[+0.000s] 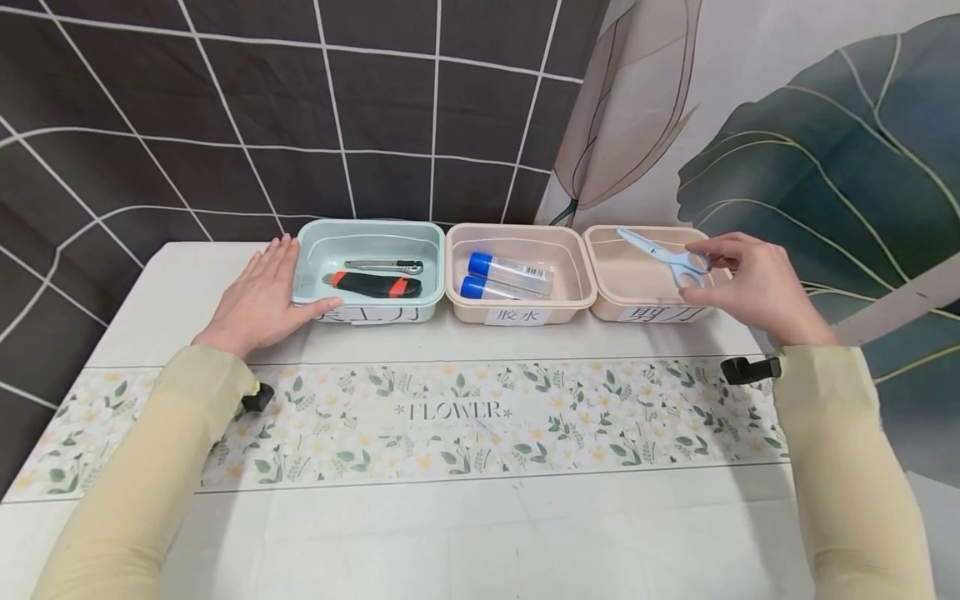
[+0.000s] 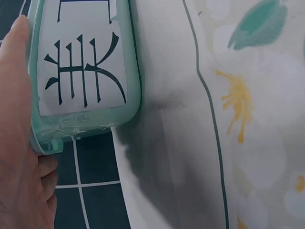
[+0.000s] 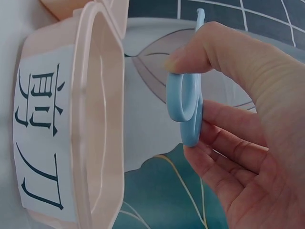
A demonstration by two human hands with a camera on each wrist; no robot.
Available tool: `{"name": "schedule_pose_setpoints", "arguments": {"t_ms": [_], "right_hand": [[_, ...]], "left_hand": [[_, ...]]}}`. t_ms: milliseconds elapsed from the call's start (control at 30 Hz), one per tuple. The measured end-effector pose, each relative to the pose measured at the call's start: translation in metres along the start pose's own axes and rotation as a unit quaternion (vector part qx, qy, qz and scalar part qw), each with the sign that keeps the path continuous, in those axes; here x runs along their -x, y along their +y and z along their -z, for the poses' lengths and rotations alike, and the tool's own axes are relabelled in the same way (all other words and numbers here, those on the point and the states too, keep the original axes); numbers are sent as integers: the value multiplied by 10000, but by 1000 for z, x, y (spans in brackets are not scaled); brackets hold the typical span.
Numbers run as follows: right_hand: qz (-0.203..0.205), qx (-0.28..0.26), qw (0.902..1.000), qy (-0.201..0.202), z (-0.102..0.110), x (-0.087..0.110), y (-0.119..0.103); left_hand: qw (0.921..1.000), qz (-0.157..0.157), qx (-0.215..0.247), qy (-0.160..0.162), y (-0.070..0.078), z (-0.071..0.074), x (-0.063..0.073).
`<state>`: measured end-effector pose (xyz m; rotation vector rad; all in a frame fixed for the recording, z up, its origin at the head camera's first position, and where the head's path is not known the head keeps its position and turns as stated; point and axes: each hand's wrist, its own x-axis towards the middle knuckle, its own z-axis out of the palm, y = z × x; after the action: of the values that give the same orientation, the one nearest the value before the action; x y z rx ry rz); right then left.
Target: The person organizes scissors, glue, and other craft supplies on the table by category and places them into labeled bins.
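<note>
Light blue scissors [image 1: 663, 257] hang over the right-hand peach bin [image 1: 611, 293], blades pointing left and away. My right hand [image 1: 757, 287] pinches them by the finger loops, thumb on one loop [image 3: 175, 98] in the right wrist view. At the other end, my left hand [image 1: 258, 296] rests with straight fingers against the left side of the mint green bin [image 1: 300, 287], its thumb along the front rim. Inside that bin lie a grey utility knife [image 1: 384, 266] and a black and red utility knife [image 1: 375, 284]. The bin's front label [image 2: 83, 62] is partly covered by the thumb.
Between these two stands another peach bin [image 1: 577, 304] holding two clear glue tubes with blue caps [image 1: 510, 275]. All three bins sit side by side at the back of the white table [image 1: 450, 533]. A floral strip [image 1: 480, 425] crosses the tabletop, and a dark gridded cloth [image 1: 375, 100] hangs behind.
</note>
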<state>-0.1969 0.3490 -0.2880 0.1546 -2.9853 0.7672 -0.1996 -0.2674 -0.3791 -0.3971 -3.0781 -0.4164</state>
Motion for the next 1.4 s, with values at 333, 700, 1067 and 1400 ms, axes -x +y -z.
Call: {"name": "schedule_pose_setpoints", "arguments": {"t_ms": [333, 700, 1067, 1400], "right_hand": [[-120, -20, 9999, -43, -1, -5, 6], [-214, 41, 9995, -214, -2, -14, 21], [-274, 274, 9982, -468, -3, -35, 33], [-647, 483, 9925, -917, -14, -56, 41]], "left_hand": [[9999, 60, -55, -133, 1, 2, -1], [9998, 87, -31, -199, 1, 3, 0], [9998, 102, -32, -155, 1, 3, 0], [9999, 97, -28, -137, 1, 2, 0]]}}
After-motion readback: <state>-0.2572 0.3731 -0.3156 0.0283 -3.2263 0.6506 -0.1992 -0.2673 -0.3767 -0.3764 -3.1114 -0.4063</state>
